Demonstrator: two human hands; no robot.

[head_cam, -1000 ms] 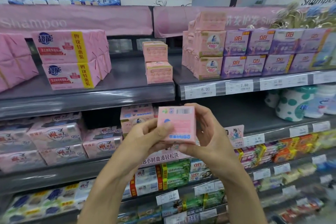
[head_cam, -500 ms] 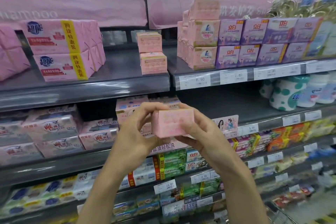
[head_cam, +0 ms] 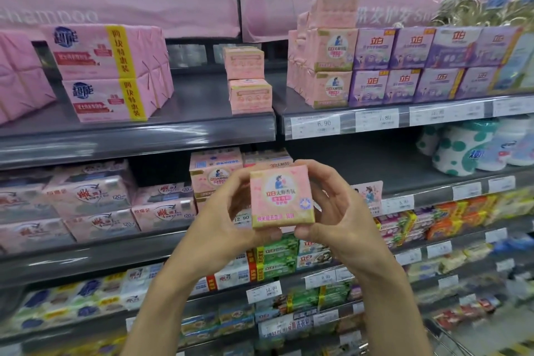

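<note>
Shelving of dark grey metal (head_cam: 135, 139) fills our view, and we read it from the left. On its upper level at the far left lie two large pink paper-wrapped packs with a yellow band (head_cam: 112, 72), one stacked on the other. To their right, well apart, stand two small peach-pink cartons (head_cam: 249, 81), also stacked. Lower down, in front of the second level, our left hand (head_cam: 219, 228) holds the left edge of a small square pink soap box with a figure printed on its face (head_cam: 281, 196). Its fingers (head_cam: 231, 186) curl round the upper left corner and the thumb presses up at the lower edge. The box is in the air, upright, printed face towards us, between both hands and touching no shelf. Our right hand (head_cam: 346, 225) grips the opposite edge the same way, fingers (head_cam: 318, 171) curled over the upper right corner and thumb beneath. Farther right on the upper level sit rows of purple cartons (head_cam: 404, 66) above white price tags (head_cam: 323, 124), and under them white rolls with teal dots (head_cam: 456, 150).
</note>
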